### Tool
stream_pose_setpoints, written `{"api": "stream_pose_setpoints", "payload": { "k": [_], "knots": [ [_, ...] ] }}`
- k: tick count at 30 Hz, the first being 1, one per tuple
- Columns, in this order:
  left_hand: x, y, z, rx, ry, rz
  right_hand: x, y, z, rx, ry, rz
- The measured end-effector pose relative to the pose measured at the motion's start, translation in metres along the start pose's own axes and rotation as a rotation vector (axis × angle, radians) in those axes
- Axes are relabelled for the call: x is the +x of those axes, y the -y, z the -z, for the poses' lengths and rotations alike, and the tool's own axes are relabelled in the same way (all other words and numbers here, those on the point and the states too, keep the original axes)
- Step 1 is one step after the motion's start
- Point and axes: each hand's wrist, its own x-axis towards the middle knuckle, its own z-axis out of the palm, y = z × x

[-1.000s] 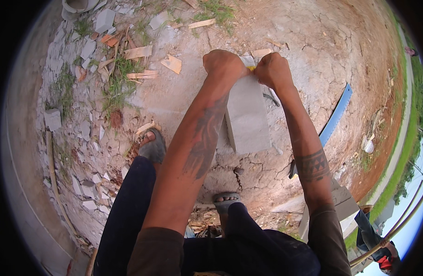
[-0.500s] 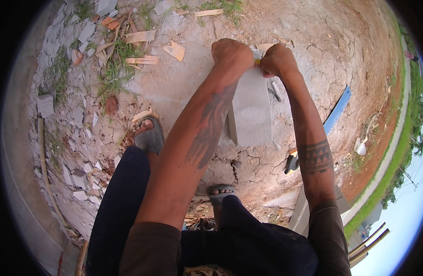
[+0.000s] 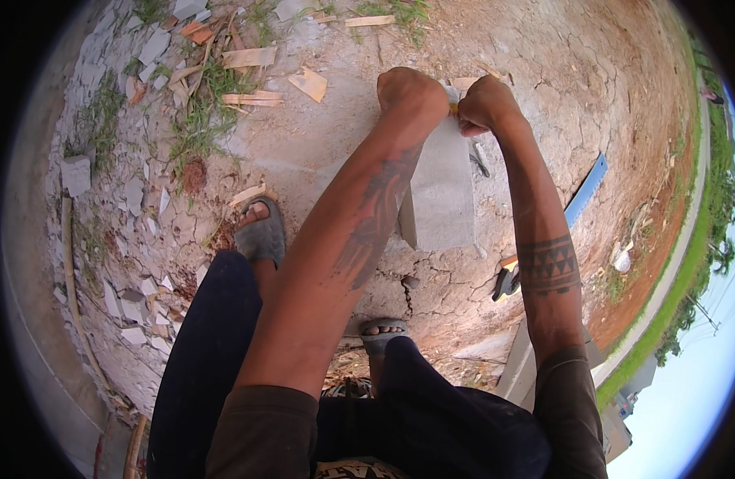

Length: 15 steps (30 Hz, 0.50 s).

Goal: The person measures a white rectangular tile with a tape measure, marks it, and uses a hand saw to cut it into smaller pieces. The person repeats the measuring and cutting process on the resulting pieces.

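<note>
A long grey block [image 3: 445, 191], like lightweight concrete, lies on the ground in front of me. Both fists are at its far end, side by side. My left hand [image 3: 412, 92] is closed, knuckles up, its fingers hidden from me. Close beside it, my right hand [image 3: 487, 105] is closed too, with fingers curled under. A small bit of something yellow [image 3: 453, 108] shows between the hands; most of it is covered, so its kind is unclear. To the right lies a handsaw with a blue blade [image 3: 587, 190], partly covered by my right forearm, and a black and orange handle [image 3: 507, 279].
A small dark object [image 3: 480, 160] lies right of the block. Wood scraps [image 3: 310, 83] and broken grey pieces [image 3: 134, 307] litter the left side. My sandalled feet [image 3: 259, 230] are near the block. Another grey block [image 3: 521, 369] sits by my right elbow.
The view has shifted slightly, and both hands appear a little farther right. They stay closed at the block's far end. The saw has not moved on the ground.
</note>
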Motion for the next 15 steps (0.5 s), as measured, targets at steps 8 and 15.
{"api": "stream_pose_setpoints", "payload": {
  "k": [8,15],
  "knots": [
    [-0.002,0.007,0.002,-0.022,-0.001,-0.035,0.008,-0.003,-0.006,0.069,0.025,-0.039],
    [-0.01,0.003,0.004,-0.014,-0.025,-0.065,0.014,-0.009,-0.004,0.052,0.074,-0.049]
  ]
}}
